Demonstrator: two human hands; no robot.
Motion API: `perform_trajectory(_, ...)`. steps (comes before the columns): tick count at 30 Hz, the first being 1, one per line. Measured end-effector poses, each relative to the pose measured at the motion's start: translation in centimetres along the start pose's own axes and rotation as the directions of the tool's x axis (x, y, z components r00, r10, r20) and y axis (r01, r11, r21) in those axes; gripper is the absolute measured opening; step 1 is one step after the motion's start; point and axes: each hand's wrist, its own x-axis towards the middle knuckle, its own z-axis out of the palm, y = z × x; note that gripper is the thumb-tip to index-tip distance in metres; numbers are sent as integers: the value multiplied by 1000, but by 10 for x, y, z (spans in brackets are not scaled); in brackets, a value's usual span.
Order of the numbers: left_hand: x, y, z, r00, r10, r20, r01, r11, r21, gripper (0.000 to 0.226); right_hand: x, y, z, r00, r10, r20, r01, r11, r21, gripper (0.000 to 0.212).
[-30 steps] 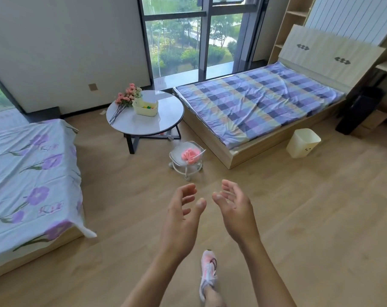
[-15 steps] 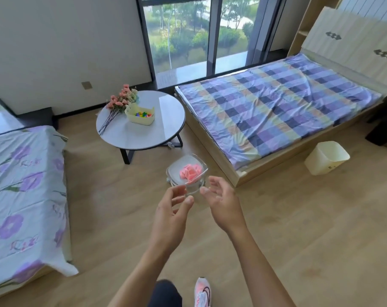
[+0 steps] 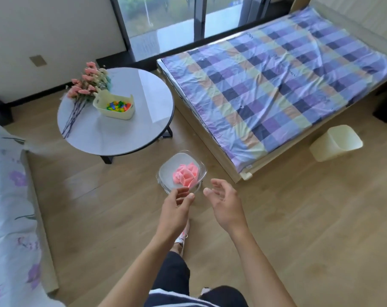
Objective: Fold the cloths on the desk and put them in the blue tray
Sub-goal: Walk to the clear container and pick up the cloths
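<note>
A crumpled pink cloth [image 3: 186,175] lies in a pale grey-white tray [image 3: 167,173] that stands on a small stand on the wooden floor. My left hand [image 3: 176,211] hangs just in front of the tray's near edge, fingers loosely curled and empty. My right hand [image 3: 224,203] is beside it to the right, fingers relaxed and spread, holding nothing. Neither hand touches the tray or the cloth. No blue tray is in view.
A round white table [image 3: 126,131] at the left carries pink flowers [image 3: 86,85] and a cream basket [image 3: 115,106] of coloured pieces. A checked bed [image 3: 276,78] lies at the right, a floral bed [image 3: 8,207] at the left, and a cream bin [image 3: 335,144] by the checked bed.
I have walked forward; the tray with the pink cloth is now much closer, right in front of my hands. Both hands stay raised and empty.
</note>
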Motion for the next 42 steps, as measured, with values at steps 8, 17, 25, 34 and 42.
perform_trajectory(8,153,-19,0,984,-172,51,161,972,172,27,125,17,58,990,142,3,-142,990,-26,21)
perform_trajectory(17,298,-134,22,942,-329,63,278,872,404,15,240,132,109,971,239,32,-233,963,-135,24)
perform_trajectory(25,406,-261,54,905,-423,51,343,796,499,31,304,236,137,977,215,3,-211,963,-165,33)
perform_trajectory(34,492,-365,90,872,-481,96,392,801,452,68,338,319,166,977,208,33,-199,962,-189,54)
perform_trajectory(42,484,-339,85,974,-218,55,191,934,303,17,337,319,161,978,208,22,-201,961,-189,50)
